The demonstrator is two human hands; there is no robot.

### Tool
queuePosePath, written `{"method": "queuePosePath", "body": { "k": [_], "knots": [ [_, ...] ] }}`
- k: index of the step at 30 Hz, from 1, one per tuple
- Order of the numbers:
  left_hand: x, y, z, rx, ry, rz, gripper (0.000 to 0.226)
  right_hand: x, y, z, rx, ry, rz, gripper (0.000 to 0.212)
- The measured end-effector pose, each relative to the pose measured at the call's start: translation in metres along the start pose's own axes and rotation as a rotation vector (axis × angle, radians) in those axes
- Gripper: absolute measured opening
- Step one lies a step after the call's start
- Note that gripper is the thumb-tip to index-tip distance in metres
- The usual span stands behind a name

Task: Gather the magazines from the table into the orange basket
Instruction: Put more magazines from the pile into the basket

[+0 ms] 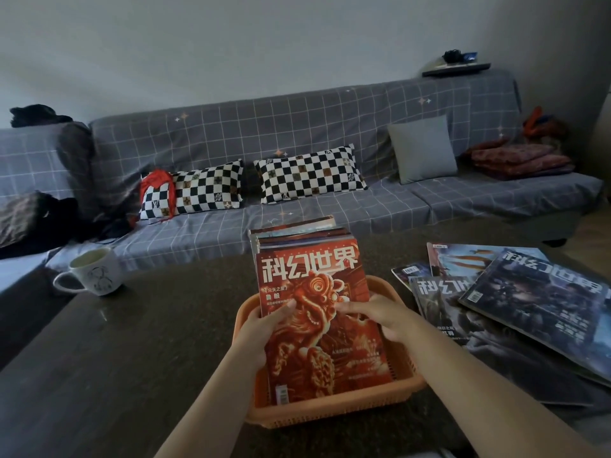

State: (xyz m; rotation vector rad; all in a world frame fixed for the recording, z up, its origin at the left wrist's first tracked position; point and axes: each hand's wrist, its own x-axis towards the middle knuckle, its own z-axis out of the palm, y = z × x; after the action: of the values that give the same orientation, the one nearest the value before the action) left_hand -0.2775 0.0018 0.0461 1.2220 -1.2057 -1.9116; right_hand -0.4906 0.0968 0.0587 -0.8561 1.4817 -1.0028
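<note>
An orange basket [334, 413] sits on the dark table [132, 358] right in front of me. A stack of magazines leans in it, topped by a red magazine [317, 352] with a dragon cover. My left hand [264, 325] grips the stack's left edge, thumb on the cover. My right hand [377, 315] rests on the cover's right side, fingers laid across it. Several dark blue magazines [529, 302] lie spread on the table to the right of the basket.
A white mug [99, 271] stands at the table's far left. Behind the table runs a grey checked sofa [297, 127] with two chequered pillows [310, 175], a grey cushion [423, 148] and folded cloth [519, 158].
</note>
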Motion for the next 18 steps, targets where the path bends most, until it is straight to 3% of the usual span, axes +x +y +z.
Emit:
{"method": "queuePosePath", "body": {
  "k": [4, 10, 14, 18],
  "knots": [
    [-0.002, -0.001, -0.001, -0.049, -0.021, 0.071, 0.071, 0.010, 0.006, 0.000, -0.024, 0.057, -0.060, 0.079],
    [-0.022, 0.002, -0.002, -0.031, -0.062, 0.374, 0.054, 0.003, 0.010, 0.003, -0.047, 0.230, -0.418, 0.045],
    [-0.029, 0.003, 0.001, 0.039, -0.039, 0.518, 0.071, -0.004, 0.011, 0.003, -0.037, 0.285, -0.524, 0.047],
    [-0.024, 0.001, 0.000, 0.045, -0.025, 0.558, 0.085, -0.002, 0.014, 0.002, 0.006, 0.318, -0.549, 0.055]
  ]
}}
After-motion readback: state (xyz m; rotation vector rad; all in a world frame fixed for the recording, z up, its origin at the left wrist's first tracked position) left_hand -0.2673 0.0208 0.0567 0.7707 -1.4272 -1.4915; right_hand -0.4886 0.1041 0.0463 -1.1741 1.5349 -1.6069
